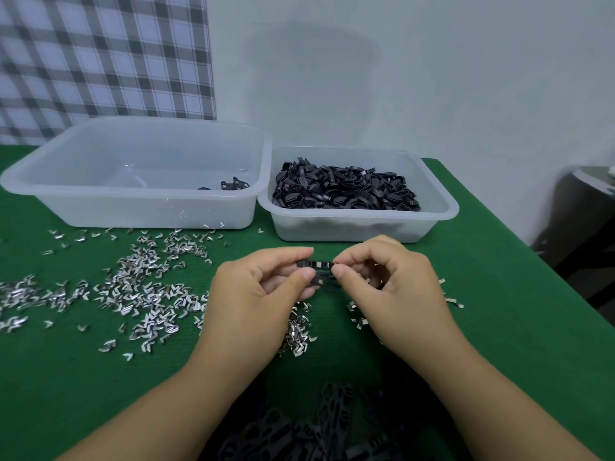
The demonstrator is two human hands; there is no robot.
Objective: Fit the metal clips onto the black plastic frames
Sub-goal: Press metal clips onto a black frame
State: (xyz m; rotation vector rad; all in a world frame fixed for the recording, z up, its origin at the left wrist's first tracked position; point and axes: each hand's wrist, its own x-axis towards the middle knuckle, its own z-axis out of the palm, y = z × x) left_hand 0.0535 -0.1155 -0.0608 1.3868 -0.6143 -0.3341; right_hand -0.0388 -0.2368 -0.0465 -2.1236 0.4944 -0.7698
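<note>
A small black plastic frame [318, 268] hangs just above the green table [499, 311], held between both hands. My left hand [256, 294] pinches its left end with thumb and forefinger. My right hand [389, 287] pinches its right end, fingers curled. A bit of silver metal shows on the frame's lower edge. Loose metal clips [143, 287] lie scattered over the table to the left, with a small heap [298, 331] below the hands and a few clips [356, 311] by my right hand.
A large clear tub [100, 207] at back left holds a few black pieces [233, 185]. A smaller tub [442, 214] at back right is piled with black frames [342, 189]. More black frames [316, 427] lie at the near edge. The table's right edge drops off.
</note>
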